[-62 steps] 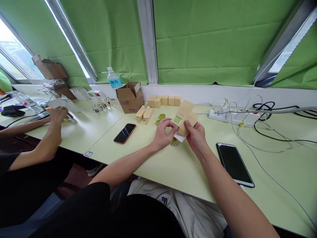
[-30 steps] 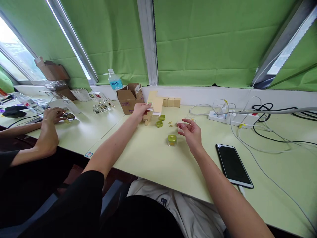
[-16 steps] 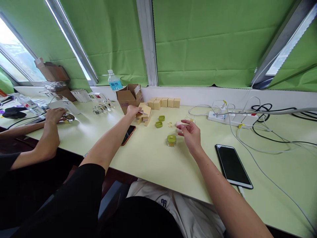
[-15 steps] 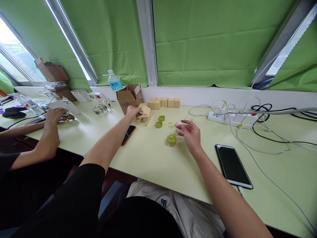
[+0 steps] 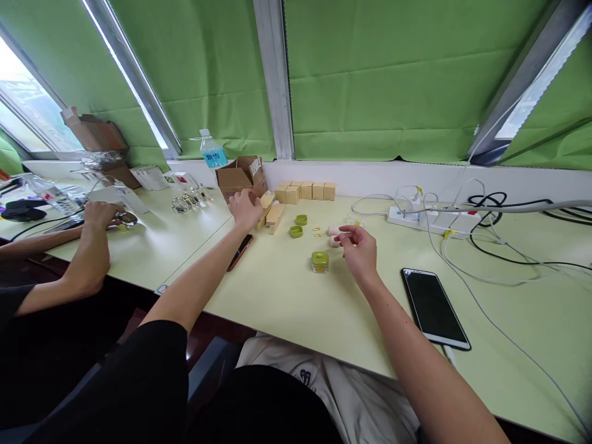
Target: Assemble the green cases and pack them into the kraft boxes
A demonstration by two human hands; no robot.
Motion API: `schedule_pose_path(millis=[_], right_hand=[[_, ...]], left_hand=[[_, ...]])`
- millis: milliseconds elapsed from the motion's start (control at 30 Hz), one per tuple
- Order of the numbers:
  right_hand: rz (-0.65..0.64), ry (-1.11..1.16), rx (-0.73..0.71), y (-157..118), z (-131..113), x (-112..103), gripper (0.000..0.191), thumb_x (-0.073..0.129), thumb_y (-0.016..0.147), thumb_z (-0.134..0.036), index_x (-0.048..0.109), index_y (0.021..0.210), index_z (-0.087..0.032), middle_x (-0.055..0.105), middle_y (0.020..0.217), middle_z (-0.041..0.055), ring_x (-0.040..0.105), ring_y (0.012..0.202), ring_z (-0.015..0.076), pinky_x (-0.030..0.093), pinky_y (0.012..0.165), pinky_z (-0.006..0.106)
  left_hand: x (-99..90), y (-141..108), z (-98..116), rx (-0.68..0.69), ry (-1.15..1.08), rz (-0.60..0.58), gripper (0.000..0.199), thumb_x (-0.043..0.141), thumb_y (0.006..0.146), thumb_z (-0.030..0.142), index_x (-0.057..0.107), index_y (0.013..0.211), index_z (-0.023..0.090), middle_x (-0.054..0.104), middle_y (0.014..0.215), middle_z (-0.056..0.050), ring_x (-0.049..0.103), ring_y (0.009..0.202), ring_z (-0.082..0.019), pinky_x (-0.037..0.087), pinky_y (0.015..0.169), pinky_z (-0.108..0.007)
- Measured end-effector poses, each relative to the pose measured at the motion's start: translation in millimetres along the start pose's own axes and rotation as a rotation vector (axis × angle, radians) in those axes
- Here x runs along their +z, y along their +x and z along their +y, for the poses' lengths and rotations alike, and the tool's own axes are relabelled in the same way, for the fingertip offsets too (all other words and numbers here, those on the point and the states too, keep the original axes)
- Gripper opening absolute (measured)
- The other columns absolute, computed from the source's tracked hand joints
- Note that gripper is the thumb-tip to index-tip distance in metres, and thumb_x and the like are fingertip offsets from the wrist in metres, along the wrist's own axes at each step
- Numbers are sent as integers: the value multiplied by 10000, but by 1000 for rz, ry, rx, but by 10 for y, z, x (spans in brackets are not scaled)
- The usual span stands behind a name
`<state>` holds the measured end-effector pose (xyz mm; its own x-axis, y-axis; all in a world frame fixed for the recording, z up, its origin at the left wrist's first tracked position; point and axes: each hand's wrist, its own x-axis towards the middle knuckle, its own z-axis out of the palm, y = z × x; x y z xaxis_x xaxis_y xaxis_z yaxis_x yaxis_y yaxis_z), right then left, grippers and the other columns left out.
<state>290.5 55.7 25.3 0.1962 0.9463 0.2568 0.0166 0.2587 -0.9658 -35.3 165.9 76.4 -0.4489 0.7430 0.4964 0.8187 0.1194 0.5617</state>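
Two tan boxes (image 5: 275, 217) lay on the table just beside the left hand (image 5: 245, 208); it seemed to be arranging them, though its curled fingers hid whether they grasped anything, and any grasp there called for light fingertips. The right hand (image 5: 359, 251), loosely parted without visible load, hovered near the pink pieces (image 5: 333, 231) and green-lidded jar (image 5: 320, 262), while the open carton (image 5: 240, 179) narrowed the left hand's room.

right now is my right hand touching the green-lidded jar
Apart: the head view shows tabletop between the right hand and the green-lidded jar.
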Motion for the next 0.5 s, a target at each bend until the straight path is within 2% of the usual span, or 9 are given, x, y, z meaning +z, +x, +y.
schedule_pose_path(millis=[33, 100, 133, 200, 300, 400, 500], right_hand=[[9, -46, -15, 5, -2, -10, 180, 761, 851, -399, 760, 969, -263, 803, 857, 48, 716, 845, 250, 565, 828, 413], [9, -132, -39, 9, -10, -30, 88, 732, 841, -314, 764, 912, -274, 799, 844, 42, 701, 821, 251, 544, 839, 418], [3, -176, -47, 8, -17, -39, 82, 718, 834, -276, 764, 902, -281, 802, 849, 38, 695, 815, 253, 536, 835, 417], [-19, -279, -57, 0, -33, -54, 158, 677, 818, -197, 758, 912, -293, 813, 880, 28, 698, 824, 256, 525, 830, 416], [-64, -460, -65, -17, -55, -65, 318, 614, 763, -90, 745, 959, -303, 832, 946, 9, 725, 883, 265, 508, 812, 403], [-123, -595, -43, -34, -71, -62, 414, 602, 714, -42, 740, 997, -311, 846, 1011, -7, 731, 913, 268, 466, 735, 370], [-173, -674, -27, -51, -87, -49, 434, 617, 706, -33, 737, 1024, -304, 851, 1061, -9, 728, 924, 263, 430, 695, 347]], left_hand=[[-12, -146, 55, 127, -36, 8, 300, 656, 950, 292, 717, 1230, 203, 716, 1357, -178, 546, 1381, -387, 400, 1200, -543], [-42, -480, 177, 346, -128, -66, 282, 626, 957, 271, 721, 1211, 193, 738, 1268, -158, 586, 1298, -357, 427, 1178, -525], [-61, -657, 241, 455, -172, -155, 299, 640, 949, 280, 722, 1224, 199, 755, 1217, -140, 612, 1252, -343, 435, 1173, -520], [-100, -990, 368, 632, -269, -423, 408, 682, 961, 357, 696, 1346, 223, 775, 1233, -110, 658, 1215, -317, 480, 1139, -487], [-124, -1352, 538, 797, -299, -706, 532, 755, 951, 472, 683, 1438, 271, 803, 1247, -87, 699, 1218, -318, 525, 1079, -459], [-86, -1496, 667, 880, -263, -759, 513, 845, 877, 458, 766, 1342, 254, 822, 1226, -106, 738, 1174, -334, 554, 1014, -431], [-45, -1497, 747, 888, -183, -788, 459, 881, 820, 421, 825, 1234, 232, 836, 1155, -119, 761, 1110, -350, 564, 938, -408]])
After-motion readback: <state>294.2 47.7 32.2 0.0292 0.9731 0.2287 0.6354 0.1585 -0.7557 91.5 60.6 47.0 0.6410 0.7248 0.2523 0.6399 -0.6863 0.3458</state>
